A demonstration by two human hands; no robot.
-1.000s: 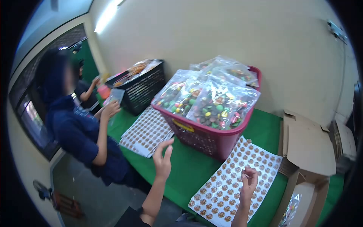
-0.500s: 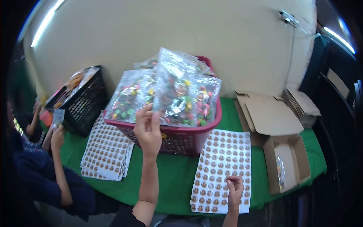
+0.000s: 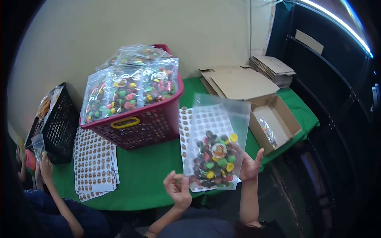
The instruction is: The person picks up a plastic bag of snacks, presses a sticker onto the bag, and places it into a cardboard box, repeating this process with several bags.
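The bag [image 3: 220, 158] is pinched by the left hand [image 3: 179, 192] at eight o'clock, backed, apparently for steadiness, by the open right hand [image 3: 250, 167] at four.

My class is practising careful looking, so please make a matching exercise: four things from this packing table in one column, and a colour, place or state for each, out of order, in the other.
Column one
1. Bag of sweets
2. Basket
3. Open box
4. Crate

Column two
A. Brown, with a small packet inside
B. Black, at the far left of the table
C. See-through, between the left hand and the right hand
D. Dark red, with a yellow handle

Right pairs: 1-C, 2-D, 3-A, 4-B.
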